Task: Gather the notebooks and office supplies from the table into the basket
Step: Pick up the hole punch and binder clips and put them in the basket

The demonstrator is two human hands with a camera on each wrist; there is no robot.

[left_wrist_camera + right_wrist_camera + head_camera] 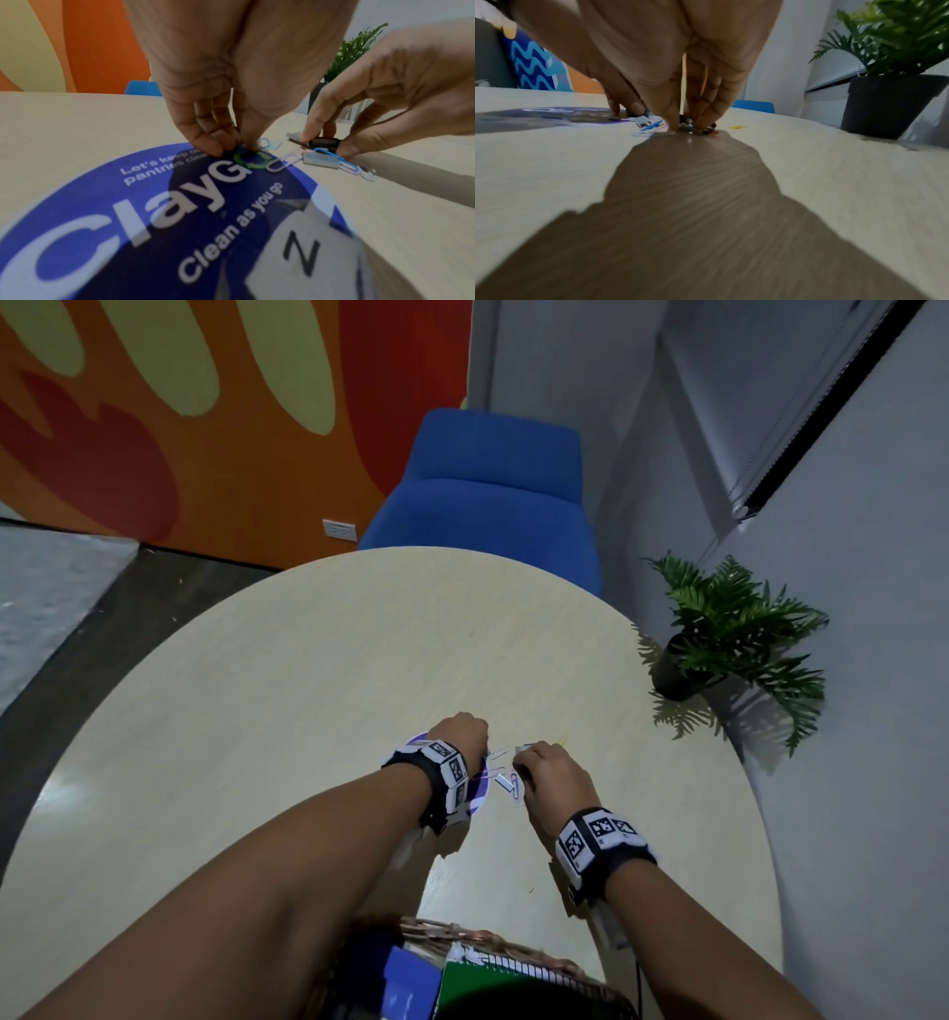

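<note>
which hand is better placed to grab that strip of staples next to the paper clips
Right, probably. The right hand already pinches a black clip just behind the staple strip; the left hand is busy at the round blue sticker, farther away.

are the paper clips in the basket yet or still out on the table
Still out: paper clips lie loose on the table between both hands; the basket holds notebooks.

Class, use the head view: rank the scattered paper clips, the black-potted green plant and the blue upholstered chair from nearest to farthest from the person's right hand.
1. Scattered paper clips: right beside the right hand, on its left.
2. Black-potted green plant: at the table's right edge, farther out.
3. Blue upholstered chair: beyond the table's far edge, farthest.
</note>
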